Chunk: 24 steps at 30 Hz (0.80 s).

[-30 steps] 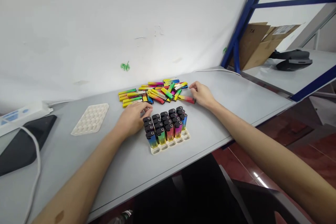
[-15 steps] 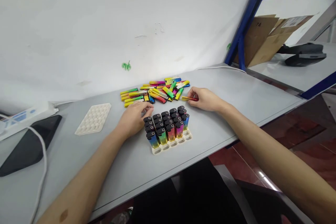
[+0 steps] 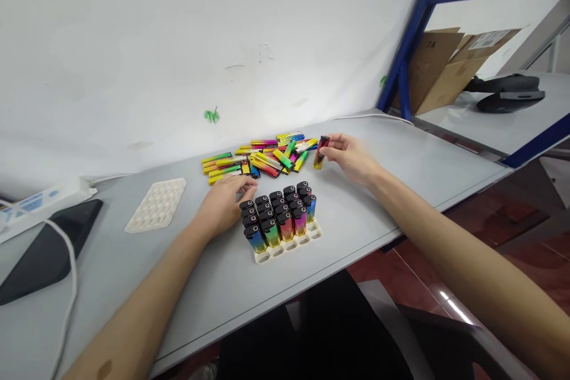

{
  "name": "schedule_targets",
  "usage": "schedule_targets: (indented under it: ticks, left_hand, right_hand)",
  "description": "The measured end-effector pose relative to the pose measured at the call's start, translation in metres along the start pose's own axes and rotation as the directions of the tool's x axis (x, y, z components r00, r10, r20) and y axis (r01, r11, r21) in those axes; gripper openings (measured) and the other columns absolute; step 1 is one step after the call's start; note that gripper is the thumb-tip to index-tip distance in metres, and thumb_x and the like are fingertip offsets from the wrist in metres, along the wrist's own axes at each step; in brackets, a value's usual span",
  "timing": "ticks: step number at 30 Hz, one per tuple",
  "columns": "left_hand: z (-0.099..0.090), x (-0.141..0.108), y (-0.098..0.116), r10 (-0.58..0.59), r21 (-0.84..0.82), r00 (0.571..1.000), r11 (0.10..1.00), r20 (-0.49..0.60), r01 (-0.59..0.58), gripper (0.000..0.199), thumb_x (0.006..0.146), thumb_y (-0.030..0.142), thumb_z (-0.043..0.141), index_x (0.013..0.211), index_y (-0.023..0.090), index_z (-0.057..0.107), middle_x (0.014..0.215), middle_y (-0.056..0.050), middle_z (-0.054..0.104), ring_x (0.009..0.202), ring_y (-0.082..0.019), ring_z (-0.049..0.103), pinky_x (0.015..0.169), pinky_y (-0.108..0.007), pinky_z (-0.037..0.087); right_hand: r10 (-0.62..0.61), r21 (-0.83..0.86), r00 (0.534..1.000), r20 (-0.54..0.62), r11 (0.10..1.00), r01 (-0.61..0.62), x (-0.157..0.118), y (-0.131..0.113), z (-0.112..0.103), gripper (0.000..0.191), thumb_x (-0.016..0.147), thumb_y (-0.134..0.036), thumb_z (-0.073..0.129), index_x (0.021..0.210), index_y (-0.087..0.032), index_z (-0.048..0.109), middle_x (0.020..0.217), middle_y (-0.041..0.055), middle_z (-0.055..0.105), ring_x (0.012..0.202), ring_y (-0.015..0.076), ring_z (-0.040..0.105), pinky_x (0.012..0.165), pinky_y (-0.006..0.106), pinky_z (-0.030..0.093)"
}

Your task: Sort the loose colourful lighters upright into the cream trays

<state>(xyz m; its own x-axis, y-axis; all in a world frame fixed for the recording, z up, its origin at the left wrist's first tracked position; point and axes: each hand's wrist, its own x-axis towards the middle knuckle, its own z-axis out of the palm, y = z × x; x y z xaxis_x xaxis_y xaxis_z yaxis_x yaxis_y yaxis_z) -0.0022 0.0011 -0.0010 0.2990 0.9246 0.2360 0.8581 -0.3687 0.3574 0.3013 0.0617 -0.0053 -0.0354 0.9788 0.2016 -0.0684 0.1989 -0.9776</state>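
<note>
Upright in my right hand point(image 3: 350, 156) is a lighter point(image 3: 319, 157), red fading to yellow with a dark top, pinched between thumb and fingers above the table. My left hand point(image 3: 229, 197) rests on the table with thumb and fingers apart, holding nothing that I can see. Just right of it stands a cream tray point(image 3: 317, 236) with several rows of upright black-topped lighters point(image 3: 285, 224) in bright fading colours. Its nearest row of slots holds no lighters. Behind both hands lies a loose pile of lighters point(image 3: 267, 160), heaped on their sides.
Left of my left hand lies a second cream tray point(image 3: 157, 205) with bare slots. A black tablet-like slab point(image 3: 53, 249), a white power strip point(image 3: 44, 205) and a white cable point(image 3: 73, 273) are at the far left. A white wall point(image 3: 155, 41) rises behind; a blue frame point(image 3: 412, 53) stands right.
My right hand has lifted slightly and turned the lighter from lying flat to upright. My left hand stays about where it was beside the tray. The whole view has shifted a little.
</note>
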Motion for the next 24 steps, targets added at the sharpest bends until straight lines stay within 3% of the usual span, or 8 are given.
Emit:
schedule_targets:
  ticks: [4,6,8,10,12,18,24]
  left_hand:
    - [0.0,0.0,0.0,-0.004,-0.013,1.0,1.0,0.005,0.004,0.034,0.094,0.045,0.044,0.102,0.022,0.068,0.099,-0.006,0.073,0.096,-0.024,0.067,0.088,-0.038,0.051]
    - [0.0,0.001,0.0,-0.002,-0.009,1.0,1.0,0.003,0.002,0.034,0.094,0.045,0.044,0.102,0.022,0.068,0.099,-0.006,0.074,0.096,-0.024,0.067,0.088,-0.039,0.051]
    - [0.0,0.001,0.001,-0.002,-0.005,1.0,1.0,0.002,0.002,0.034,0.094,0.045,0.044,0.102,0.022,0.069,0.099,-0.006,0.074,0.096,-0.024,0.066,0.088,-0.039,0.052]
    - [0.0,0.001,0.001,-0.002,-0.01,1.0,1.0,0.005,0.002,0.035,0.094,0.045,0.044,0.102,0.022,0.069,0.1,-0.007,0.074,0.096,-0.024,0.066,0.088,-0.039,0.052]
    - [0.0,0.0,0.001,-0.002,-0.017,1.0,1.0,0.009,0.002,0.035,0.094,0.045,0.044,0.103,0.022,0.069,0.1,-0.007,0.073,0.096,-0.024,0.066,0.087,-0.039,0.052]
    - [-0.001,0.0,0.002,-0.006,-0.012,1.0,1.0,0.005,0.006,0.035,0.094,0.044,0.043,0.102,0.022,0.069,0.1,-0.007,0.073,0.096,-0.024,0.066,0.087,-0.038,0.052]
    - [-0.002,-0.001,0.003,-0.005,-0.005,1.0,1.0,0.005,0.005,0.033,0.094,0.042,0.044,0.102,0.022,0.069,0.1,-0.006,0.074,0.096,-0.024,0.066,0.087,-0.038,0.051]
  right_hand:
    - [0.144,0.142,0.988,0.053,0.978,-0.15,-0.001,-0.006,-0.003,0.025,0.074,-0.026,0.076,0.096,-0.018,0.065,0.092,0.0026,0.067,0.078,0.0127,0.062,0.074,0.028,0.051]
    - [0.215,0.144,0.975,0.055,0.965,-0.22,-0.004,-0.012,-0.001,0.019,0.079,-0.025,0.069,0.096,-0.019,0.064,0.089,0.0012,0.063,0.068,0.0103,0.057,0.06,0.024,0.047]
    - [0.252,0.129,0.967,0.041,0.958,-0.255,-0.007,-0.018,0.001,0.012,0.083,-0.027,0.062,0.092,-0.019,0.062,0.082,-0.0006,0.055,0.055,0.0073,0.045,0.044,0.021,0.034]
    - [0.252,0.097,0.967,0.028,0.962,-0.254,-0.009,-0.02,0.004,0.014,0.087,-0.034,0.059,0.087,-0.019,0.057,0.075,-0.003,0.046,0.047,0.0059,0.03,0.038,0.022,0.018]
    - [0.234,0.056,0.972,0.029,0.97,-0.235,-0.011,-0.021,0.006,0.025,0.088,-0.043,0.062,0.084,-0.021,0.051,0.073,-0.0049,0.04,0.046,0.0052,0.022,0.039,0.022,0.012]
    - [0.146,-0.141,0.985,0.088,0.981,-0.133,-0.011,-0.012,0.006,0.039,0.085,-0.056,0.067,0.084,-0.021,0.051,0.069,-0.006,0.036,0.047,0.0054,0.021,0.042,0.022,0.016]
    - [0.09,-0.19,0.996,0.022,0.978,-0.085,-0.007,-0.005,0.004,0.051,0.09,-0.07,0.049,0.079,-0.02,0.054,0.06,-0.0056,0.035,0.044,0.0078,0.023,0.043,0.024,0.019]
